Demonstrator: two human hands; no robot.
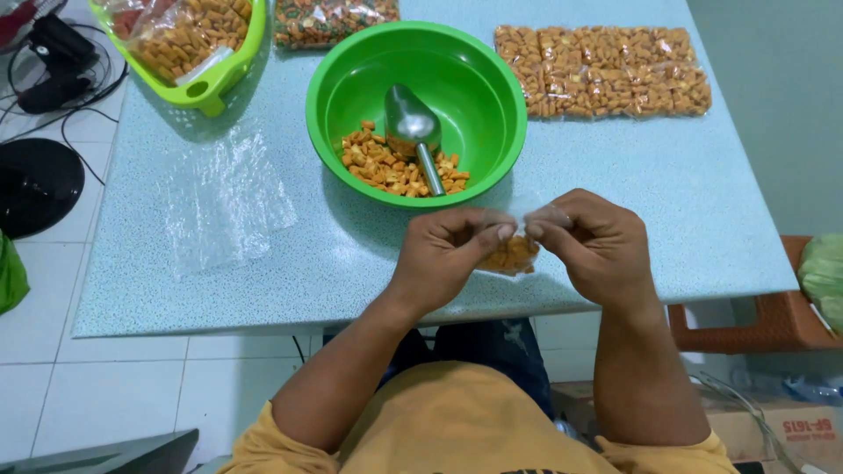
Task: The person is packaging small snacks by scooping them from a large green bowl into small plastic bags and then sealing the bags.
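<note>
Tabletop (263,290), pale blue and finely speckled, fills most of the view and carries everything else. Across its far right edge lies a flat sheet of filled packets (602,72), clear plastic pouches of orange-brown snack pieces set side by side in rows. A round green plastic bowl (492,83) stands at the middle, glossy and deep, with a low heap of the same orange pieces at its near side and a dull metal scoop (411,127) resting on them, handle toward the person. At the far left a lime-green basket (224,75) holds more bagged snacks, and beside it a packet of mixed green and orange pieces (334,19) touches the far edge. A loose stack of empty clear bags (224,197) lies flat and crinkled left of the bowl.

Just in front of the bowl, the left hand (448,254) and right hand (597,246) meet, fingers curled closed, each pinching the top of a small clear pouch (509,256) that hangs between them, its bottom filled with orange pieces, just above the table's near edge.
</note>
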